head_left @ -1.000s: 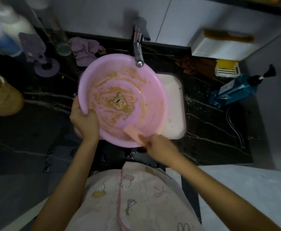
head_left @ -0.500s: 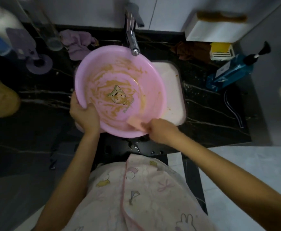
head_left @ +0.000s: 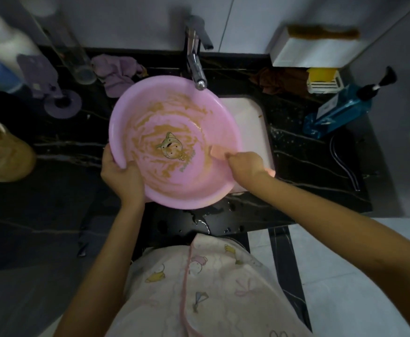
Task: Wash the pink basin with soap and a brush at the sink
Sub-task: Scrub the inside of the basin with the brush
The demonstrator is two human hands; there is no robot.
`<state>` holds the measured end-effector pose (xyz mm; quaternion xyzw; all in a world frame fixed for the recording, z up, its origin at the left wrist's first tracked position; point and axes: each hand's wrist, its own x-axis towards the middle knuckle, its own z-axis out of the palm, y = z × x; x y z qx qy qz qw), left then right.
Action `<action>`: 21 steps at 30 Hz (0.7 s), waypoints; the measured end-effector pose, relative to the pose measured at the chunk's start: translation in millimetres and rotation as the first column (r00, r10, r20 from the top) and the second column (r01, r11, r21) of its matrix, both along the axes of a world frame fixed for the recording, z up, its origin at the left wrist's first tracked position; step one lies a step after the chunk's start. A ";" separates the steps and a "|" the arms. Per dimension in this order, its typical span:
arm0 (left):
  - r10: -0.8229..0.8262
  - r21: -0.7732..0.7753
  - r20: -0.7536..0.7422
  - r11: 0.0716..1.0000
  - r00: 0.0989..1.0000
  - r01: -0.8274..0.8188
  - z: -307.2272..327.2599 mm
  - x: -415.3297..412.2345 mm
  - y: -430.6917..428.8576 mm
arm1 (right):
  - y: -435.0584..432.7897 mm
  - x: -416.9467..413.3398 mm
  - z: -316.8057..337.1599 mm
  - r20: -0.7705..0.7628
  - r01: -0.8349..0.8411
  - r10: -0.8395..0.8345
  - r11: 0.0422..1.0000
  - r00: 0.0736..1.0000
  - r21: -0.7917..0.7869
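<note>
Round pink plastic basin (head_left: 174,113) held tilted over the white rectangular sink (head_left: 252,122), covering most of it, with its far rim just under the spout of the chrome tap (head_left: 197,69). Smeared inside with brownish streaks around a small cartoon print at the middle of the bottom. Left hand (head_left: 122,176) clamped on the near-left rim, thumb hooked inside the basin and fingers behind the wall. Right hand (head_left: 246,164) closed around a small pale pink brush (head_left: 217,152), its end pressed against the inner right wall of the basin; bristles too blurred to make out, so possibly a scrubbing pad instead.

Black marble-look worktop (head_left: 296,166) wet with droplets just in front of the basin. Crumpled purple cloth (head_left: 116,71) near the far-left rim, clear glass tumbler (head_left: 82,66) just beside it, and a purple stand with a round foot (head_left: 60,103) further left. Blue pump bottle with a black nozzle (head_left: 340,113) lying on its side well to the right of the sink, a yellow and white box (head_left: 323,80) behind it, and a brown rag (head_left: 279,81) between that box and the tap. Cream apron with small cartoon prints (head_left: 199,288) at the bottom of the view.
</note>
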<state>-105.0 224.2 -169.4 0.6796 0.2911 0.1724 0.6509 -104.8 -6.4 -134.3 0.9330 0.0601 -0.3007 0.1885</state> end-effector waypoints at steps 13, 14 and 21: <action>-0.044 -0.001 -0.015 0.999 0.999 0.044 6.3 12.3 4.5 | 24.3 -10.2 22.8 -0.690 0.705 -0.294 0.558 0.661 0.438; -0.055 -0.013 -0.019 0.998 0.998 0.055 6.6 14.3 5.8 | 7.0 -4.2 24.2 -0.609 0.606 -0.305 0.700 0.732 0.378; -0.161 0.016 -0.011 0.987 0.987 0.161 14.7 23.0 -0.6 | -52.5 72.1 18.5 0.140 -0.028 0.039 0.997 0.989 -0.075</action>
